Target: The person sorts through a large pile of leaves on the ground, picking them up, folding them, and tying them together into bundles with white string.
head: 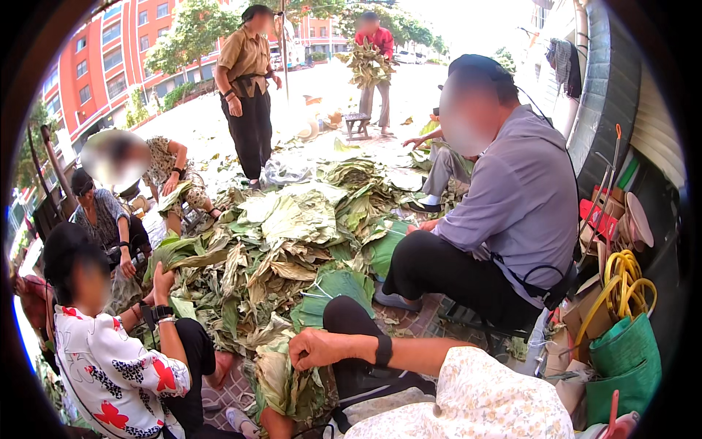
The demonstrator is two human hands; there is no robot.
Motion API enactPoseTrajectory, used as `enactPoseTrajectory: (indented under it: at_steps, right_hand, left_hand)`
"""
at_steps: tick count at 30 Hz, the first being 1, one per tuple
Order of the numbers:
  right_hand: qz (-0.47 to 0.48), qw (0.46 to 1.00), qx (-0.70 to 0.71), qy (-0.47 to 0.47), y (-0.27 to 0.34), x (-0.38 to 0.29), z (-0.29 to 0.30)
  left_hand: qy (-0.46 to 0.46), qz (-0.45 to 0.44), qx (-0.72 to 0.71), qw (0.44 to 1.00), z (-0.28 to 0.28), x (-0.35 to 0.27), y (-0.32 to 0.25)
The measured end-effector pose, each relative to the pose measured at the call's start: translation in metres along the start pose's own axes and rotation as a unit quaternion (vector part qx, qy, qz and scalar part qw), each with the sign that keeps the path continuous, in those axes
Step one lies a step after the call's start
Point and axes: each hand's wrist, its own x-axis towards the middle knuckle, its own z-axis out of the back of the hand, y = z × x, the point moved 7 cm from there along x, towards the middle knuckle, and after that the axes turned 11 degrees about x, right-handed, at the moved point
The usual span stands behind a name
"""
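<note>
My right hand [312, 349], with a black band on its wrist, has its fingers curled beside the top of a bundle of dried, crinkled leaves [277, 376]. Whether a leaf is pinched in it does not show. At the bottom edge my left hand [277, 422] holds the bundle's lower part; its fingers are mostly hidden. Beyond the bundle spreads a big heap of broad dried leaves [299, 214], apparently lotus leaves. A greener leaf [332, 296] lies against its near side, by my dark-trousered knee [351, 318].
A person in a grey-purple top [510, 192] sits close at right. Another in a floral shirt [118, 362] lifts leaves at left. Others sit or stand around the heap, one carrying leaves [372, 63]. Boxes, a yellow hose [622, 280] and a green sack [625, 367] line the right wall.
</note>
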Motion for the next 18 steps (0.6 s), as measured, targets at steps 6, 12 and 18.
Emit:
enactPoseTrajectory:
  at_steps: [6, 12, 18]
  right_hand:
    - [0.069, 0.996, 0.047, 0.019, 0.023, 0.017, -0.012]
    - [0.047, 0.948, 0.304, -0.085, 0.032, 0.017, 0.019]
    - [-0.028, 0.981, 0.185, -0.054, 0.015, 0.039, 0.032]
  left_hand:
    - [-0.019, -0.004, -0.041, 0.999, 0.026, 0.004, -0.009]
    - [-0.003, -0.007, 0.062, 0.998, -0.004, 0.009, 0.012]
    - [-0.013, -0.078, 0.051, 0.996, 0.012, 0.01, -0.007]
